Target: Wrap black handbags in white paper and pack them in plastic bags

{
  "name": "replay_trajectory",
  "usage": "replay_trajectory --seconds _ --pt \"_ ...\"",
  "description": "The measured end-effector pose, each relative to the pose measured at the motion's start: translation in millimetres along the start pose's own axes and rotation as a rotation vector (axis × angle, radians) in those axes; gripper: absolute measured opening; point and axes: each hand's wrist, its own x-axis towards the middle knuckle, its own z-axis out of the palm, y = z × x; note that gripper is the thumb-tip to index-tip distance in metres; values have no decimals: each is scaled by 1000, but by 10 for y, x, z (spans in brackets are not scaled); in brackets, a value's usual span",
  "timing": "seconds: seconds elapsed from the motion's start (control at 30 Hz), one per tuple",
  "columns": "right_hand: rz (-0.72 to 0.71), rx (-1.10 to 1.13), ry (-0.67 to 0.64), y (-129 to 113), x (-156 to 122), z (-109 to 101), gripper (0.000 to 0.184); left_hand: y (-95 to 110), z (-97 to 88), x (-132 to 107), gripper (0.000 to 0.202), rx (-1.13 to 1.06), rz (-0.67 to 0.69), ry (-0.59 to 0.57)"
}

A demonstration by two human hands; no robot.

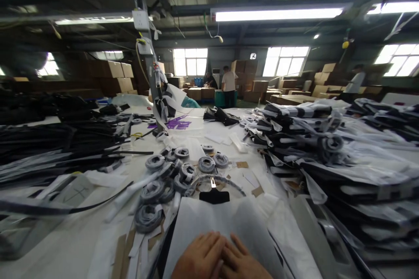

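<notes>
Both my hands rest flat on a white sheet-like bag (pixel 212 222) at the near edge of the table. My left hand (pixel 199 257) lies with fingers stretched forward. My right hand (pixel 244 261) lies beside it, partly overlapping, fingers also spread flat. Neither holds anything. A black hanger-like tab (pixel 214 195) pokes out at the far end of the white bag. Several grey coiled belts (pixel 178 170) lie just beyond it.
A tall stack of black-and-white packed items (pixel 327 157) fills the right side. Long black strips in plastic (pixel 59 148) pile up on the left. A metal pole (pixel 150 65) rises mid-table. People stand by cardboard boxes (pixel 229 80) in the background.
</notes>
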Motion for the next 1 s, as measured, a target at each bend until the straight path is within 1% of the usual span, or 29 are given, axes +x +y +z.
replay_trajectory --seconds 0.07,0.13,0.17,0.23,0.33,0.37,0.43,0.5,0.6,0.67,0.77,0.87,0.93,1.0 --pt "-26 -42 47 26 -12 58 48 -113 94 57 34 27 20 -27" --pt "-34 -10 67 40 -24 37 49 -171 200 6 36 47 43 -14" --pt "-26 41 63 45 -28 3 49 -178 251 -42 38 54 46 6" --pt "51 212 42 45 -34 -88 46 -162 332 -140 42 51 34 47" --pt "253 524 57 16 -29 -211 39 -109 382 -214 45 30 7 68" --pt "304 600 75 0 -23 -233 38 -94 383 -217 44 27 3 71" --pt "361 683 93 -33 -5 -242 39 -76 375 -209 40 25 -3 82" --pt "421 676 58 -58 17 -221 40 -71 364 -200 35 20 -6 99" --pt "531 587 -41 -81 54 -204 39 -66 347 -203 31 7 -8 115" --pt "555 536 -89 -96 83 -236 40 -53 326 -210 29 -11 -18 112" --pt "552 508 -123 -126 123 -350 36 -5 266 -211 30 -61 -65 53" --pt "524 494 -136 -151 139 -469 29 72 185 -192 34 -126 -161 -21" --pt "494 477 -137 -150 132 -505 29 119 135 -170 36 -167 -226 -57" --pt "464 468 -128 -139 113 -496 30 150 99 -148 36 -212 -266 -84"
